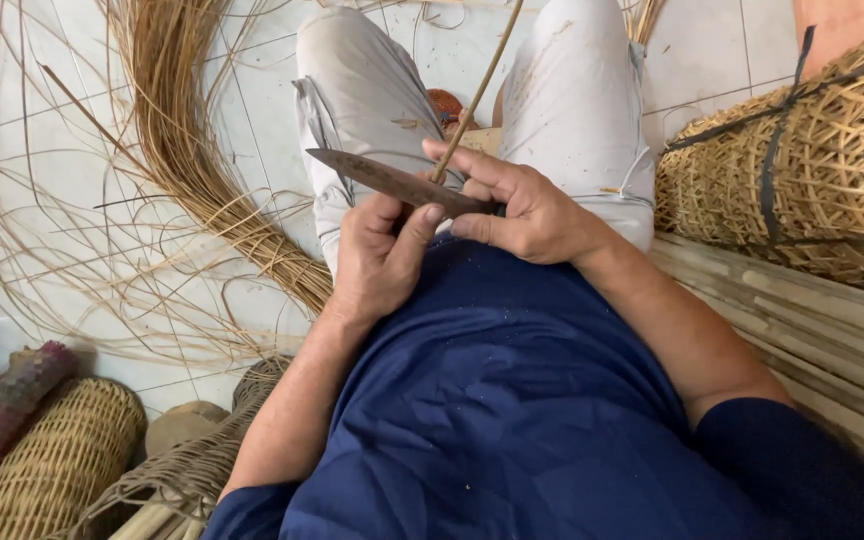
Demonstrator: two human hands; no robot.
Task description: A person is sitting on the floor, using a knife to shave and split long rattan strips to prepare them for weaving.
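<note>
Your right hand (522, 205) is closed around the handle of the knife (392, 183), and the blade points away to your left. Your left hand (380, 255) pinches the thin rattan strip (477, 95), thumb pressing it against the blade, probably to steady the shaving. Beyond your left hand lies a rattan bundle (192, 130) on the tiled floor (42, 110); right of your right hand sits a woven basket (812, 170).

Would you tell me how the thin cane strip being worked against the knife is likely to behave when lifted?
The cane strip is probably light and springy: it is very slender and runs long past the knife. It likely flexes rather than snaps, since the loose strands on the floor curve freely. Held at one end, its far end may droop.
</note>
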